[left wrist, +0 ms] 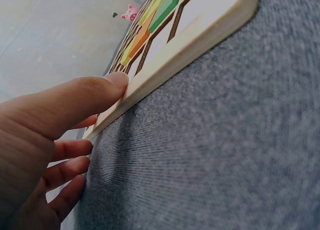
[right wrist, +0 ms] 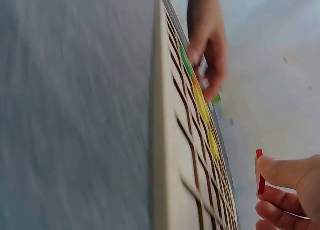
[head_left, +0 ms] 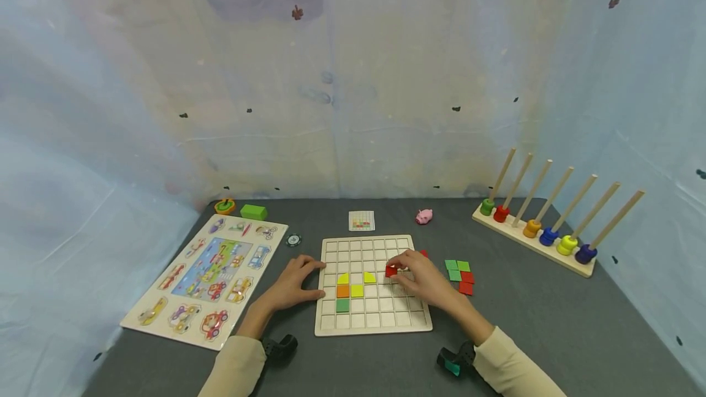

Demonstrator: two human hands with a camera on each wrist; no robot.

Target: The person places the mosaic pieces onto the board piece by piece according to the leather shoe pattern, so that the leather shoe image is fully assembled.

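Observation:
A wooden grid board point(head_left: 388, 321) lies in front of me. On its left half sit a green tile point(head_left: 343, 305), an orange tile point(head_left: 343, 291), a yellow square tile point(head_left: 357, 290) and two yellow pieces with a curved or slanted edge. Between thumb and fingers, my right hand point(head_left: 423, 280) pinches a red tile point(head_left: 391, 271) over the board's right half; the right wrist view shows this red tile point(right wrist: 260, 172) edge-on. My left hand point(head_left: 291, 285) touches the board's left edge, its thumb point(left wrist: 112, 84) resting on the rim and the other fingers loosely bent.
Right of the board lie several loose green tiles point(head_left: 454, 275) and red tiles point(head_left: 466, 288). Behind it are a pattern card point(head_left: 361, 221) and a pink pig point(head_left: 424, 217). A vehicle puzzle point(head_left: 182, 329), poker chip point(head_left: 293, 240) and green block point(head_left: 254, 212) stand left, a peg stacker point(head_left: 521, 234) at far right.

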